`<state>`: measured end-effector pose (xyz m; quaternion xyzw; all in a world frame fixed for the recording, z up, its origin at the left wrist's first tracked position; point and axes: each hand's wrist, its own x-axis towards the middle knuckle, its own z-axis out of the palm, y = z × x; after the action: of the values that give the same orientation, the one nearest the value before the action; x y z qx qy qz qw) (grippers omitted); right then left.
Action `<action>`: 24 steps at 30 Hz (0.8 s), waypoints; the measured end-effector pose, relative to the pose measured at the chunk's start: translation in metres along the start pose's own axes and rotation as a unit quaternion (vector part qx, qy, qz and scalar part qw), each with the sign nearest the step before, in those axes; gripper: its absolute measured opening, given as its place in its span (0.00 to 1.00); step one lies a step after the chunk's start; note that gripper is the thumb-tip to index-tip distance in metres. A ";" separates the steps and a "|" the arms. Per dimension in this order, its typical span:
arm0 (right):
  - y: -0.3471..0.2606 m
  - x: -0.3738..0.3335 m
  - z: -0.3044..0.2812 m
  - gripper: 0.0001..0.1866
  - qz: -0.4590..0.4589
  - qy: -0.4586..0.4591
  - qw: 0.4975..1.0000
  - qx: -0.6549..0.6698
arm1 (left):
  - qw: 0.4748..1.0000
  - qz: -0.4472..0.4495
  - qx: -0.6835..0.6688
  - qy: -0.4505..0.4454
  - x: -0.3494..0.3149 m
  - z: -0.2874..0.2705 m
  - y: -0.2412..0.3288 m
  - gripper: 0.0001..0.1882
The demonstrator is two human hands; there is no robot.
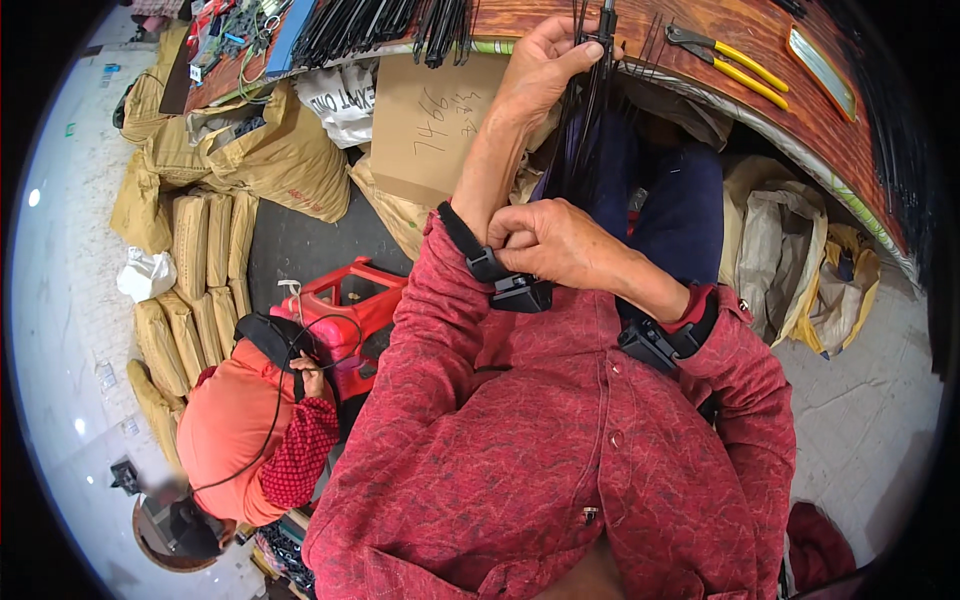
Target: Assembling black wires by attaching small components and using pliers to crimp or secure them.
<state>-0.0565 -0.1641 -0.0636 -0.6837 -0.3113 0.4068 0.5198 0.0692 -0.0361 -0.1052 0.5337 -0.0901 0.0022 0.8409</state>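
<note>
My left hand, raised at the table edge, has its thumb and fingers closed round the upper part of a black umbrella frame. The frame's thin ribs hang down in front of my legs. My right hand reaches across to my left wrist, its fingers curled and pinched at the black wrist strap. A small black box is fixed to that strap. Another black strap with a box sits on my right wrist. My right fingertips are partly hidden against the cuff.
Yellow-handled pincers and a shallow tray lie on the wooden table. Bundles of black rods overhang its edge. Below stand a cardboard box and sacks. A co-worker sits at left near a red stool.
</note>
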 end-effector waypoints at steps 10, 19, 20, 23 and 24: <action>0.001 0.003 -0.002 0.08 -0.060 0.016 0.997 -0.046 | 1.000 -0.016 -0.019 -0.001 -0.004 0.007 0.003 0.13; 0.006 0.003 -0.001 0.11 -0.120 0.206 0.964 -0.118 | 1.000 0.009 -0.017 0.017 -0.005 0.006 -0.002 0.13; 0.007 0.003 -0.002 0.11 -0.115 0.216 0.962 -0.122 | 1.000 0.020 -0.011 0.018 -0.005 0.005 -0.005 0.14; 0.009 0.005 -0.005 0.11 -0.097 0.251 0.954 -0.131 | 0.999 0.044 0.000 0.021 -0.004 0.003 -0.010 0.15; 0.009 0.006 -0.007 0.11 -0.089 0.266 0.951 -0.130 | 0.999 0.046 0.000 0.022 -0.004 0.003 -0.009 0.15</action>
<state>-0.0476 -0.1648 -0.0727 -0.7981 -0.2718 0.1185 0.5245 0.0660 -0.0428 -0.1126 0.5285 -0.0955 0.0525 0.8419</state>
